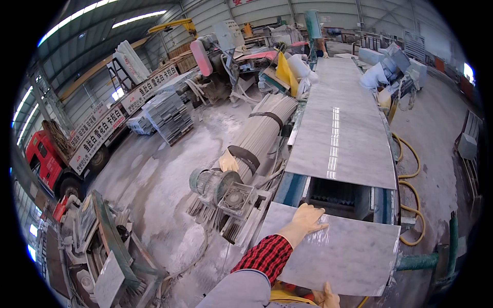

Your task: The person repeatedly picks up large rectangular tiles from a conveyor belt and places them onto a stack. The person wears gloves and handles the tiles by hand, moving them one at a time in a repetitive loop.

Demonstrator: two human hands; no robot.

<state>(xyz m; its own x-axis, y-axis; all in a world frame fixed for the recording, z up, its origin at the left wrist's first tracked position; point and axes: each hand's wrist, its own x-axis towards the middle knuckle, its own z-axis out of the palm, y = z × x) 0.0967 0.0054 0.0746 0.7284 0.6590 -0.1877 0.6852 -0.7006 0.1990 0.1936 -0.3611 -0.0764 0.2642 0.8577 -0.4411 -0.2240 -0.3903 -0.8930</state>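
Observation:
A polished grey-white marble slab lies on the near end of a long machine bed. My left hand, in a cream glove below a red-and-black checked cuff, grips the slab's far edge. Its fingers curl over that edge and the thumb rests on top. At the near edge my right hand, partly cut off by the frame, holds the same slab. Beyond a dark gap with a black ribbed bellows, a longer marble slab covers the rest of the bed.
A motor and strapped bundle of long strips stand left of the bed. Yellow hose loops along the right side, near a green pipe. Stone offcuts fill the lower left. Another person's hand is at the far end.

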